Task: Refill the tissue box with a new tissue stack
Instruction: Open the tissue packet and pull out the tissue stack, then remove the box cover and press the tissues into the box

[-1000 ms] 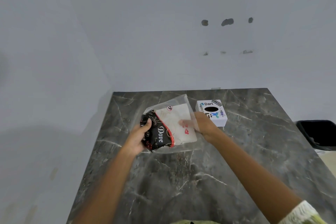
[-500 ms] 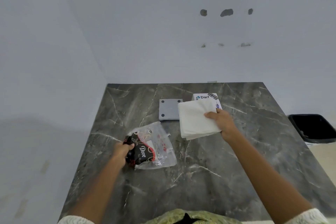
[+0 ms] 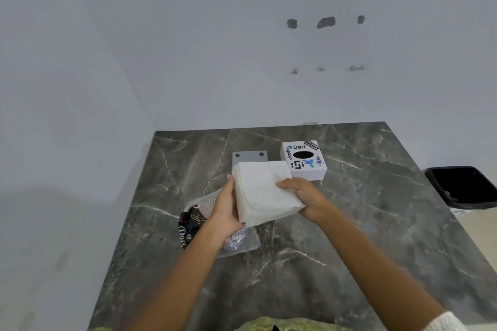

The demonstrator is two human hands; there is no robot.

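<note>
A white tissue stack [image 3: 262, 191] is held above the dark marble table [image 3: 363, 223] between both hands. My left hand [image 3: 224, 208] presses against its left edge and my right hand [image 3: 304, 197] grips its right side. The white tissue box [image 3: 304, 160], covered in stickers and with a dark oval slot on top, stands just behind the stack to the right. A grey flat plate [image 3: 250, 156] with two dark holes lies left of the box, partly hidden by the tissues. The emptied clear and black wrapper [image 3: 196, 223] lies on the table under my left wrist.
A black bin [image 3: 462, 185] stands off the table's right edge. White walls close off the back and left side of the table.
My left hand let go of the wrapper, which now lies on the table, and came up to the tissue stack. My right hand brought the stack back toward me, uncovering the box.
</note>
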